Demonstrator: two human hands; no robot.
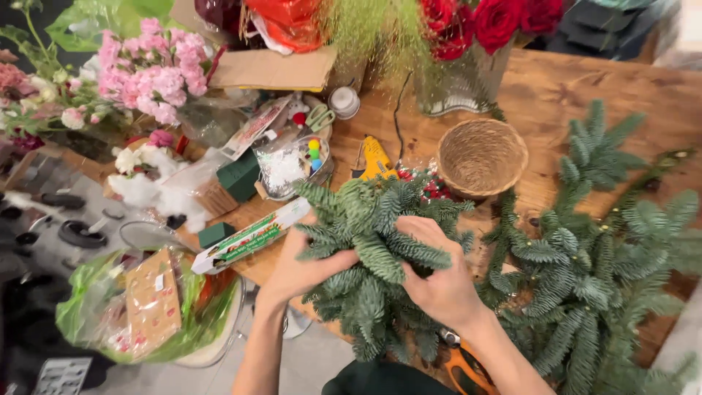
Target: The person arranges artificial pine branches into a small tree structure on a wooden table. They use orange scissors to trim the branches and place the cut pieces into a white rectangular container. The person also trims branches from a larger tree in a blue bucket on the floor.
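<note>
A dense bundle of blue-green fir sprigs (369,245) sits at the near edge of the wooden table (556,88). My left hand (303,267) grips its left side, fingers pushed in among the needles. My right hand (439,281) presses on the bundle's right side, fingers curled into the sprigs. More loose fir branches (592,271) lie to the right, touching the bundle.
An empty wicker basket (481,155) stands behind the bundle, yellow-handled cutters (376,159) to its left. A long narrow box (252,238), green foam blocks (238,175), pink flowers (150,73) and a glass vase of red roses (464,69) crowd the table. A green-lined bin (146,307) stands below left.
</note>
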